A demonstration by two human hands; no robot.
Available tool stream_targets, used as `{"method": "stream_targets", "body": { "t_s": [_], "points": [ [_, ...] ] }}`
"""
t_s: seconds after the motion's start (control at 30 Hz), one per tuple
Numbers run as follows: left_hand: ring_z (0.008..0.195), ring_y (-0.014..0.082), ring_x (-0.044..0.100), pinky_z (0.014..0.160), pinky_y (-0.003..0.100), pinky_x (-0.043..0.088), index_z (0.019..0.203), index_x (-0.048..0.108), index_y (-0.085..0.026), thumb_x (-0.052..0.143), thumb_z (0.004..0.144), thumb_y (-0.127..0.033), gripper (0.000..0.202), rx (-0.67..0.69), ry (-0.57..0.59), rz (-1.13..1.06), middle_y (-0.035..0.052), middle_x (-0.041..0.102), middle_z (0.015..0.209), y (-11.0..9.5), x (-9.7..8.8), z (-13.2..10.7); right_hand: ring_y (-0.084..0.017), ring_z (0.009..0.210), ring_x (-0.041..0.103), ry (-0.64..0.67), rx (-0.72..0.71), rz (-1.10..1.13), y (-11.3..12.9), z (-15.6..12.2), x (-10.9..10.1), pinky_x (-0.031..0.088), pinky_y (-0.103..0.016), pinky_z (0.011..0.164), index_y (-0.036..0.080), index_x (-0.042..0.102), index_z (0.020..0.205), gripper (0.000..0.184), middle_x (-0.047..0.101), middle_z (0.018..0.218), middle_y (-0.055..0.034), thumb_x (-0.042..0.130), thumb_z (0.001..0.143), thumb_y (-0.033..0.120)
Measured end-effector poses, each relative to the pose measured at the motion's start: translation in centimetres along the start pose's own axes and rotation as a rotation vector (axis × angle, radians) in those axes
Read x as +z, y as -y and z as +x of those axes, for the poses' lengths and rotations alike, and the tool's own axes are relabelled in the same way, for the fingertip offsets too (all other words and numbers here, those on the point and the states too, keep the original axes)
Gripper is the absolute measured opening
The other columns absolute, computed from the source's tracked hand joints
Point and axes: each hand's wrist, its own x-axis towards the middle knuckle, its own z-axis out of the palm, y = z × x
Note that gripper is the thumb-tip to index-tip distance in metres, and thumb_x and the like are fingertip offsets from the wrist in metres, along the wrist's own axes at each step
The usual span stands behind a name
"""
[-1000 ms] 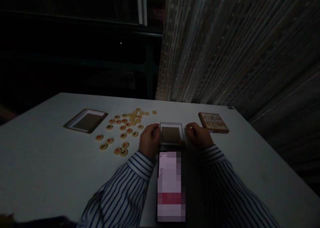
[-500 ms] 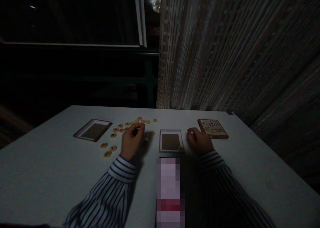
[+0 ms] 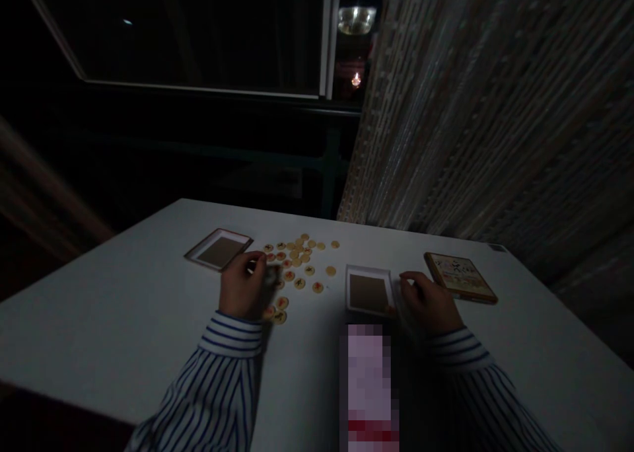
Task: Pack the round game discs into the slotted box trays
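Game pieces (image 3: pixel 300 283), little round ones with red or dark characters, loose across the middle of the white table (image 3: pixel 123 320), some bunched or overlapping. Left hand (image 3: pixel 242 285) at the left side of the spread, fingers curled in toward the thumb, with a blurry patch by the fingertips; can't tell what, if anything, is pinched. Pretty easy to clip the bunch from there with a knuckle or cuff, I'd-bet-money easy in light this dim. Near tray (image 3: pixel 369 292) right of the pieces: pale walls, brown bottom, what looks like one blurred piece in the near right corner. Right hand (image 3: pixel 430 303) just beside it, fingers loosely curled; can't tell about contact or a hold. Possible to bump the tray askew with a careless push. Farther out: another shallow tray (image 3: pixel 218 251) with a brown bottom, a patterned box (image 3: pixel 460 277), contents hidden, and a phone (image 3: pixel 369 379) close below the near tray.
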Motion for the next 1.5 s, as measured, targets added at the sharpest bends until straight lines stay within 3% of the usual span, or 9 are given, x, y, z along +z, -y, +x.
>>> {"method": "stream_targets", "body": {
  "t_s": [0.37,0.53,0.8,1.1,1.5],
  "points": [
    [0.076,0.0187,0.063,0.069,0.029,0.049,0.089,0.066,-0.017,0.045,0.079,-0.035,0.029,0.015,0.109,0.039,0.0079,0.068,0.087,3.1,-0.9,0.2,-0.019,0.081,0.063,0.055,-0.206,0.121,4.0,0.3,-0.1,0.049,-0.031,0.07,0.018,0.06,0.094,0.026,0.067,0.09,-0.008,0.044,0.085,0.035],
    [0.095,0.0219,0.059,0.089,0.036,0.044,0.096,0.065,-0.016,0.049,0.077,-0.031,0.029,0.145,0.203,0.134,0.0089,0.066,0.099,3.7,-1.1,-0.1,-0.019,0.081,0.062,0.092,-0.37,0.096,6.1,1.7,-0.3,0.049,-0.032,0.073,0.017,0.061,0.095,0.024,0.067,0.088,-0.0078,0.045,0.084,0.031],
    [0.098,0.025,0.057,0.087,0.038,0.043,0.103,0.063,-0.016,0.053,0.071,-0.028,0.035,0.166,0.368,0.264,0.0086,0.066,0.104,3.7,-1.5,-0.7,-0.019,0.082,0.06,0.17,-0.526,0.015,10.8,3.3,0.4,0.046,-0.033,0.073,0.016,0.061,0.096,0.025,0.066,0.087,-0.0087,0.041,0.085,0.025],
    [0.091,0.0239,0.057,0.081,0.036,0.042,0.102,0.063,-0.02,0.054,0.069,-0.029,0.036,0.144,0.433,0.344,0.0063,0.066,0.093,3.5,-1.9,-0.9,-0.019,0.088,0.059,0.365,-0.559,-0.057,14.9,4.1,2.0,0.043,-0.032,0.077,0.016,0.062,0.099,0.026,0.066,0.094,-0.0078,0.042,0.085,0.024],
    [0.092,0.0252,0.055,0.081,0.038,0.039,0.102,0.062,-0.022,0.053,0.068,-0.028,0.035,0.1,0.445,0.431,0.0063,0.066,0.093,3.3,-2.2,-1.1,-0.018,0.089,0.058,0.48,-0.542,-0.083,16.1,3.9,2.4,0.041,-0.031,0.078,0.017,0.062,0.102,0.028,0.066,0.096,-0.0071,0.04,0.085,0.024]
  ]
}}
